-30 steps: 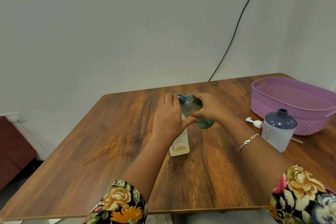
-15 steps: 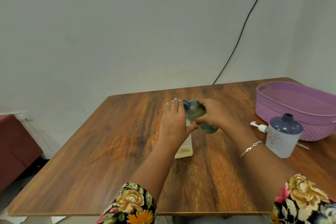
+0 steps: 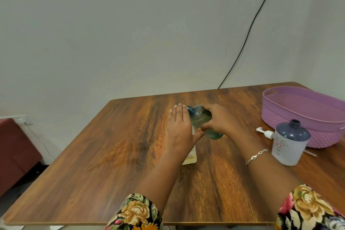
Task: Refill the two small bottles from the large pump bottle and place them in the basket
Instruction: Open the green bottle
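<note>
Right hand (image 3: 221, 120) is clamped round the small green bottle (image 3: 200, 117), fingers curled over its body. The bottle is lifted off the tabletop (image 3: 112, 155), well left of the basket (image 3: 276, 117), and tilted with its open dark neck pointing away from the basket, toward the left hand (image 3: 179, 130). There is green liquid inside. Left hand has its fingers straight and together and its thumb spread under the green bottle; the back of the hand faces the camera. It sits on the far side of the green bottle from the basket, just beside the neck.

The second small bottle (image 3: 190, 158) is cream-labelled and stands upright on the tabletop. It is mostly hidden behind the left hand, so I cannot tell if the hand touches it. It is well left of the basket.

The large bottle (image 3: 287, 145) stands upright just in front of the basket, neck open. The white pump head (image 3: 266, 133) lies on the tabletop just beside the large bottle, at the basket's near left corner. The basket is purple, at the right edge of the tabletop, and nothing shows inside it.

There is a bracelet (image 3: 257, 155) on the right wrist and floral sleeves on both arms. A black cable (image 3: 248, 33) runs down the wall behind the basket's left end.
</note>
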The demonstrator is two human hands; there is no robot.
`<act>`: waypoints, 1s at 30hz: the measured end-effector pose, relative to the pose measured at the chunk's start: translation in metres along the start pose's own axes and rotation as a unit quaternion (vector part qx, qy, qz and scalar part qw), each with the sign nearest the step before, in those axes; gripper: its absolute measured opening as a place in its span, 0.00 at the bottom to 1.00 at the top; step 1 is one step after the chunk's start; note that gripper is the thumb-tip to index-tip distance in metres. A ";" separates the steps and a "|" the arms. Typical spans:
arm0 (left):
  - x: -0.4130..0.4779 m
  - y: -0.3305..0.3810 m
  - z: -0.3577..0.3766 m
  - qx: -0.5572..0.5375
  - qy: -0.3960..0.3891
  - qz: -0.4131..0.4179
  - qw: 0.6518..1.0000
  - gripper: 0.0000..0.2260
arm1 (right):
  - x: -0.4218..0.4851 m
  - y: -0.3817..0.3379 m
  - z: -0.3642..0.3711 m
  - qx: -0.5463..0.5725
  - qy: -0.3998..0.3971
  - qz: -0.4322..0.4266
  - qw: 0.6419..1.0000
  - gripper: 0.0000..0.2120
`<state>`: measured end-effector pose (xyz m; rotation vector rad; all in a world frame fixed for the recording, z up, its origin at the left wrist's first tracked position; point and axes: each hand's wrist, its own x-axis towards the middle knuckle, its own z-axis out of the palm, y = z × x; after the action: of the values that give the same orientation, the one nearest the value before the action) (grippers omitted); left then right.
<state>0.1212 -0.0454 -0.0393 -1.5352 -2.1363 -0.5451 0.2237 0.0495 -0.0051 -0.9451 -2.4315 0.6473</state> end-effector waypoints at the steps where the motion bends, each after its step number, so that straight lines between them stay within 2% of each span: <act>1: 0.001 -0.001 0.000 0.000 -0.002 0.001 1.000 0.43 | 0.000 0.000 -0.001 -0.002 -0.001 -0.001 1.000 0.35; 8: 0.012 -0.006 -0.017 -0.003 -0.035 0.010 0.999 0.42 | 0.001 -0.006 -0.004 -0.004 0.006 -0.008 1.000 0.33; 13: 0.021 -0.011 -0.029 -0.001 -0.103 0.028 0.994 0.42 | 0.003 -0.003 -0.002 -0.005 -0.005 0.008 1.000 0.35; 17: 0.018 -0.012 -0.034 -0.008 -0.126 0.025 0.992 0.42 | 0.002 -0.006 -0.003 -0.020 -0.014 0.002 1.000 0.34; 23: 0.029 -0.008 -0.049 -0.004 -0.172 0.016 0.985 0.45 | 0.003 -0.011 -0.008 -0.018 -0.002 0.007 1.000 0.34; 27: 0.031 -0.010 -0.056 -0.005 -0.236 0.026 0.971 0.49 | 0.002 -0.009 -0.003 -0.013 0.001 0.009 1.000 0.33; 30: 0.024 -0.009 -0.054 0.034 -0.230 0.037 0.972 0.48 | 0.001 -0.008 0.000 -0.024 -0.004 0.003 1.000 0.32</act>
<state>0.1133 -0.0596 0.0185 -1.8298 -2.3834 -0.0882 0.2196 0.0450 -0.0002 -0.9711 -2.4612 0.5986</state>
